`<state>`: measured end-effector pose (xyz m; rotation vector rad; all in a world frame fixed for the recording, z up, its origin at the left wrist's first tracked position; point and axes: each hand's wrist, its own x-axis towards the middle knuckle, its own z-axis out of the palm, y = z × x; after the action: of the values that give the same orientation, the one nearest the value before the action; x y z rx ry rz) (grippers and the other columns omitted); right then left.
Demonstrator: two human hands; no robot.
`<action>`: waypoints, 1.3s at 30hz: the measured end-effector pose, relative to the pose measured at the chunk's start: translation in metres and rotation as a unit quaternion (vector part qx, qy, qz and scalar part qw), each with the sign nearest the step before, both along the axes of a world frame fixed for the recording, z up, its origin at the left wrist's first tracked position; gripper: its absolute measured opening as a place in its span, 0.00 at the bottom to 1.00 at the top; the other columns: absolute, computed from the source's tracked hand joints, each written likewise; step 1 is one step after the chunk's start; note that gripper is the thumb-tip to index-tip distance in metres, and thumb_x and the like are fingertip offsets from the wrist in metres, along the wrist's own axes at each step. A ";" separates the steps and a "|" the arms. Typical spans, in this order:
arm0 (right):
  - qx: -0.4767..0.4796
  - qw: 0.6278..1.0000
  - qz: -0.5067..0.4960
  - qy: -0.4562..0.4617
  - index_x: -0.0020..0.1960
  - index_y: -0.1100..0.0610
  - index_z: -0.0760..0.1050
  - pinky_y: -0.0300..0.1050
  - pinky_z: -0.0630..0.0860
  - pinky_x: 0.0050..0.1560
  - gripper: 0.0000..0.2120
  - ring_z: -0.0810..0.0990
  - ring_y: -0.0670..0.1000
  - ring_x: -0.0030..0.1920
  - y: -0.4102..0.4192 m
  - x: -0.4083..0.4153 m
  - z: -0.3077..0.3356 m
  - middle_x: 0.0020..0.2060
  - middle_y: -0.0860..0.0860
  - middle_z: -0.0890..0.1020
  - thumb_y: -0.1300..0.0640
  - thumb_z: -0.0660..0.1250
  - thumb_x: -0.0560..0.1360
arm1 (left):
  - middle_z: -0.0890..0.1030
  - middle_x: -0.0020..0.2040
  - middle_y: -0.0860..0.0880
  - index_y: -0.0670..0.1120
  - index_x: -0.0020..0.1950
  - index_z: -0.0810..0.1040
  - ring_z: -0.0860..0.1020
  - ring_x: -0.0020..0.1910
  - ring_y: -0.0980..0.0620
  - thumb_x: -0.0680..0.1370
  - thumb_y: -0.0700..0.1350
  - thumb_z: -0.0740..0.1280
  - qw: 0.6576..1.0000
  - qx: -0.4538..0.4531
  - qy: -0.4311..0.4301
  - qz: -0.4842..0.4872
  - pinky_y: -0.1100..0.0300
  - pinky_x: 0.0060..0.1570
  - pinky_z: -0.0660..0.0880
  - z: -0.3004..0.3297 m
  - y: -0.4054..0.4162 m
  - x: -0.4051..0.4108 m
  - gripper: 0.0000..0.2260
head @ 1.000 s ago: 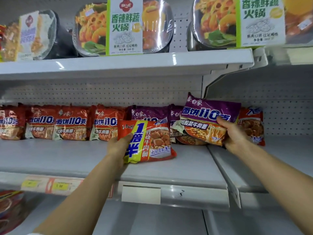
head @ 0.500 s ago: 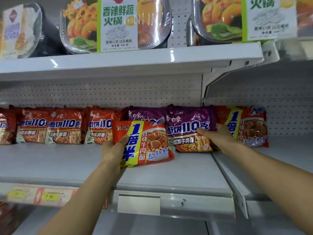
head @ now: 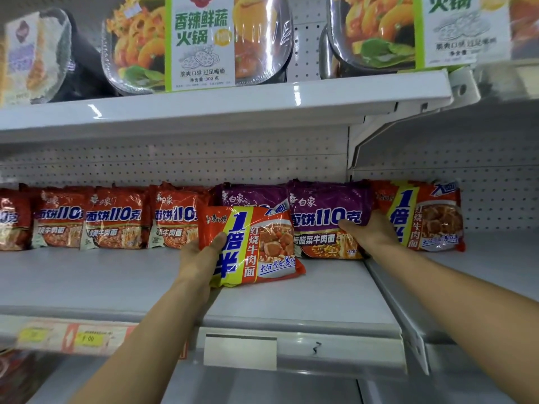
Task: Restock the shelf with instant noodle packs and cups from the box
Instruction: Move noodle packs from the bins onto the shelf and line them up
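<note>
Shelf [head: 102, 284], left: red noodle packs [head: 113, 218] stand in a row against the back panel. Left hand [head: 201, 255]: grip closed on the edge of an orange noodle pack [head: 259, 246], which stands in front of the row, bottom edge on the shelf. Right hand [head: 370, 231]: fingers spread flat on the upright purple pack [head: 326, 217], pressing, nothing enclosed. Advice: hold purple pack upright until it leans steady, then seat the orange pack.
</note>
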<state>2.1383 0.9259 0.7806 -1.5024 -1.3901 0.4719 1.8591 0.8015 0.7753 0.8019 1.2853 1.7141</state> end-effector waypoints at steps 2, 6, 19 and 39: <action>-0.012 1.000 0.000 -0.018 0.69 0.61 0.65 0.52 0.77 0.58 0.38 0.77 0.60 0.61 -0.001 0.001 0.001 0.63 0.58 0.76 0.42 0.75 0.69 | 0.85 0.46 0.43 0.46 0.60 0.73 0.85 0.38 0.45 0.78 0.47 0.70 1.000 -0.002 -0.010 -0.005 0.52 0.33 0.81 0.001 -0.002 0.002 0.14; 0.038 0.996 -0.027 -0.079 0.68 0.61 0.63 0.55 0.75 0.60 0.39 0.73 0.60 0.63 -0.015 0.006 0.006 0.62 0.58 0.73 0.41 0.75 0.68 | 0.85 0.45 0.44 0.46 0.61 0.72 0.85 0.32 0.48 0.78 0.47 0.70 1.000 -0.002 -0.009 -0.009 0.57 0.26 0.79 0.002 -0.008 0.008 0.15; -0.086 0.959 0.263 0.056 0.53 0.53 0.79 0.40 0.75 0.52 0.18 0.81 0.47 0.51 -0.101 0.037 0.020 0.50 0.49 0.84 0.47 0.75 0.67 | 0.86 0.45 0.45 0.43 0.61 0.75 0.86 0.41 0.46 0.77 0.45 0.70 0.992 0.069 -0.006 -0.107 0.51 0.38 0.83 0.009 -0.002 0.109 0.14; -0.047 0.975 0.103 0.192 0.51 0.59 0.79 0.50 0.79 0.49 0.15 0.84 0.55 0.45 -0.042 0.194 0.014 0.46 0.55 0.84 0.64 0.77 0.66 | 0.80 0.56 0.44 0.43 0.63 0.65 0.82 0.51 0.47 0.78 0.36 0.66 0.967 0.011 0.170 -0.190 0.53 0.43 0.82 0.023 0.078 0.280 0.17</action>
<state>2.3328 0.8836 0.7943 -1.2604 -1.2313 0.9181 2.1391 0.8793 0.7981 1.3078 1.2328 1.3221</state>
